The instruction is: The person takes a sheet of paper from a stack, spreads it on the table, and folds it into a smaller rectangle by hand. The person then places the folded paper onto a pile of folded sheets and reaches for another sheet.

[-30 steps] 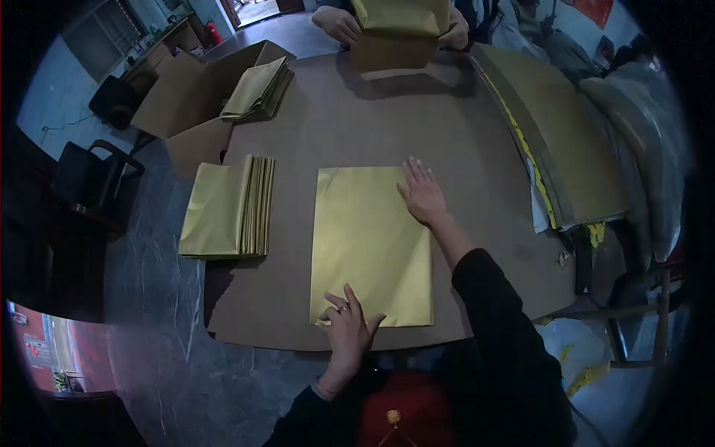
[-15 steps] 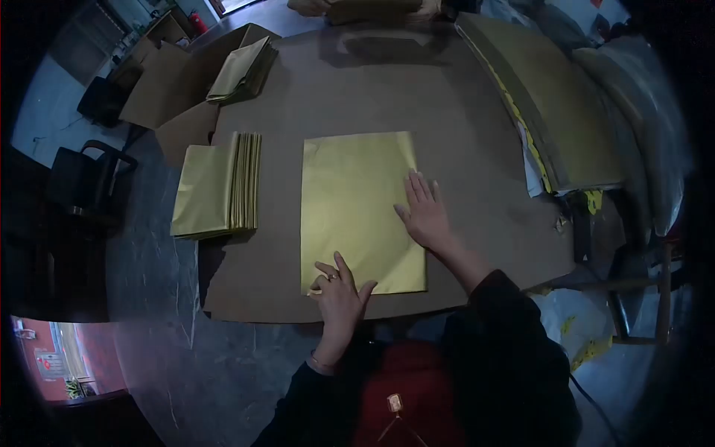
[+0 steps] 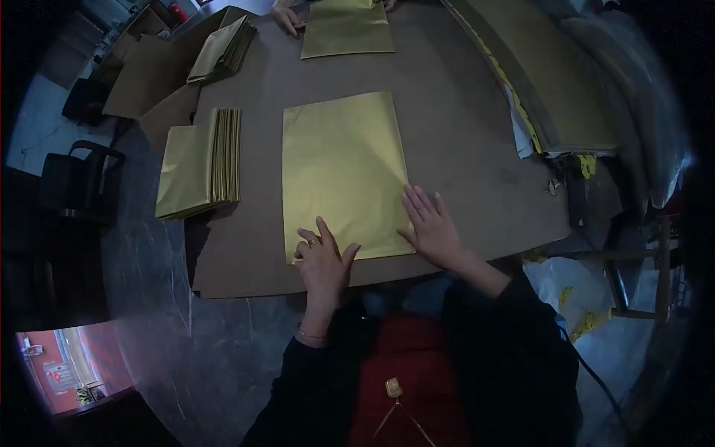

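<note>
A gold paper sheet (image 3: 339,156) lies flat before me on the cardboard-covered table (image 3: 469,156). My left hand (image 3: 322,261) rests over its near left corner, fingers spread, a ring on one finger. At the sheet's right edge, toward the near corner, my right hand (image 3: 434,229) lies flat with its fingers stretched out and its fingertips along the edge. Neither hand grips anything.
To the left stands a stack of folded gold paper (image 3: 197,165), with another gold stack (image 3: 222,51) beyond it by an open cardboard box (image 3: 145,74). Across the table, a person's hand (image 3: 285,18) is beside another gold sheet (image 3: 348,30). Large cardboard sheets (image 3: 547,74) lie at right.
My right hand has slid toward me along the sheet's right edge; my left stays near its corner. Across the table, another person's gold sheet now lies flatter and further into view. The camera view has shifted.
</note>
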Demonstrator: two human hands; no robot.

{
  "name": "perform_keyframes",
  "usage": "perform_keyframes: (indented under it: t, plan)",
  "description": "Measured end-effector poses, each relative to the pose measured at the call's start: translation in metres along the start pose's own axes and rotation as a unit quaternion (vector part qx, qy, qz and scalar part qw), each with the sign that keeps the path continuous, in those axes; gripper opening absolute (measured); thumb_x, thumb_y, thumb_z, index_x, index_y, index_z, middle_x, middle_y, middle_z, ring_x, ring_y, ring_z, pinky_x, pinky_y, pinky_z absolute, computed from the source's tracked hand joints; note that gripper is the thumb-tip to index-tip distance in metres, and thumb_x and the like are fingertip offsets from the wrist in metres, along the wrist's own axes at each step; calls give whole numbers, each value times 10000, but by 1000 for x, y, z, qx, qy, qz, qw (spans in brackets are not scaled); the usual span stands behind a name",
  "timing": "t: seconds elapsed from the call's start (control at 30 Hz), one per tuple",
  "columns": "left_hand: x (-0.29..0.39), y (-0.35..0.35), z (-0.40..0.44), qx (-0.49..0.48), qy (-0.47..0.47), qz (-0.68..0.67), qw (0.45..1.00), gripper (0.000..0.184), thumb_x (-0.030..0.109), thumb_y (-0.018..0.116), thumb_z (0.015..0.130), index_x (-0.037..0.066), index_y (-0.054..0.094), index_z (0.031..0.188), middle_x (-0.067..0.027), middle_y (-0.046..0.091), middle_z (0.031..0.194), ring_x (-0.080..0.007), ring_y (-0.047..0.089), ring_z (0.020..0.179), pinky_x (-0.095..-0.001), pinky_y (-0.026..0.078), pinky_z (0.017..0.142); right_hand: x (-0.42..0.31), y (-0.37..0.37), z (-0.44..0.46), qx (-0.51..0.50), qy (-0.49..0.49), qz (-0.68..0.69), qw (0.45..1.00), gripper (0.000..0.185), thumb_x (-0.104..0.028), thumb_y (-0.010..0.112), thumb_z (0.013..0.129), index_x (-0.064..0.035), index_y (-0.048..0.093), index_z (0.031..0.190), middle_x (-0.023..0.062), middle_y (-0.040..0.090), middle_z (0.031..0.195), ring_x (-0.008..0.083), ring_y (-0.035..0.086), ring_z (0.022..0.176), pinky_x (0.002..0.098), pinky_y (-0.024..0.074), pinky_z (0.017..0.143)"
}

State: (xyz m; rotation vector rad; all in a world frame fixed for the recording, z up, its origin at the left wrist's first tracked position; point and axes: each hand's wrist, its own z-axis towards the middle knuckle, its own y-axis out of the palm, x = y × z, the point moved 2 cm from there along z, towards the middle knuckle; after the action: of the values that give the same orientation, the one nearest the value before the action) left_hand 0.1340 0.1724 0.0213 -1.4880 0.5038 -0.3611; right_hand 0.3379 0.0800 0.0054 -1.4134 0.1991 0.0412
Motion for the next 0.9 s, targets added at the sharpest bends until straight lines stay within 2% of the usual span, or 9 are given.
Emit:
perform_keyframes:
  t: [0.1, 0.2, 0.47, 0.53, 0.67, 0.73, 0.83, 0.87, 0.9]
  plan:
    - [-3, 4, 0, 25, 2, -11, 1000, 807, 623, 425, 846, 26, 330, 1381, -329, 415, 1247, -386, 532, 864, -452, 513, 676, 6, -3, -8, -27, -15, -10, 999, 688, -428, 473, 888, -3, 274, 1391, 134, 236, 1477, 267, 229, 1366, 484, 177, 1096]
    - [-4, 9, 0, 35, -1, 13, 999, 760, 629, 411, 848, 79, 368, 1371, -284, 451, 1224, -369, 545, 847, -414, 519, 639, 10, -8, -14, -66, -31, 3, 997, 731, -457, 479, 880, -16, 237, 1410, 133, 208, 1488, 264, 193, 1380, 478, 145, 1109]
    - [-6, 16, 0, 64, 6, 40, 997, 772, 645, 399, 840, 68, 391, 1353, -278, 469, 1202, -339, 558, 827, -394, 524, 617, 23, -25, -10, -147, -62, 70, 985, 830, -544, 485, 855, -55, 160, 1442, 115, 105, 1517, 241, 112, 1400, 466, 83, 1127]
    - [-6, 13, 3, 77, 12, 35, 996, 774, 645, 398, 841, 67, 388, 1357, -281, 469, 1200, -336, 559, 826, -393, 524, 615, 24, -29, -9, -187, -61, 89, 976, 872, -540, 524, 836, -62, 127, 1448, 121, 100, 1516, 250, 102, 1401, 463, 76, 1129]
    - [-4, 5, 0, 24, 17, 24, 999, 865, 681, 404, 815, 30, 337, 1382, -307, 450, 1218, -350, 554, 852, -398, 512, 664, 21, -45, -4, -206, -76, 90, 971, 905, -528, 560, 820, -60, 108, 1448, 128, 102, 1514, 258, 95, 1402, 449, 81, 1133]
    - [-2, 0, 1, -15, 17, 1, 1000, 985, 727, 414, 774, -33, 284, 1387, -355, 403, 1247, -396, 534, 876, -428, 485, 752, 6, -53, 5, -216, -20, 108, 970, 843, -473, 555, 847, -53, 132, 1443, 137, 116, 1510, 268, 118, 1397, 454, 104, 1128]
    - [3, -13, -1, -41, 11, 4, 999, 1004, 726, 415, 774, -55, 264, 1385, -376, 377, 1258, -427, 523, 897, -453, 473, 778, -45, -28, 19, -87, -42, 230, 968, 699, -383, 478, 907, -45, 165, 1434, 140, 149, 1501, 307, 159, 1381, 472, 139, 1115]
    - [4, -14, -3, -25, 3, -13, 1000, 880, 628, 427, 841, -29, 251, 1399, -359, 376, 1275, -420, 529, 917, -446, 481, 775, -64, -16, 23, -57, -70, 263, 960, 655, -339, 450, 923, -38, 166, 1431, 143, 162, 1498, 328, 171, 1375, 481, 146, 1110]
    - [-2, -1, 0, -68, -35, -74, 994, 796, 544, 433, 870, -12, 242, 1406, -346, 373, 1286, -415, 532, 917, -444, 485, 774, -87, -12, 26, -61, -107, 288, 950, 623, -345, 423, 938, -40, 188, 1428, 134, 177, 1495, 318, 186, 1371, 467, 159, 1109]
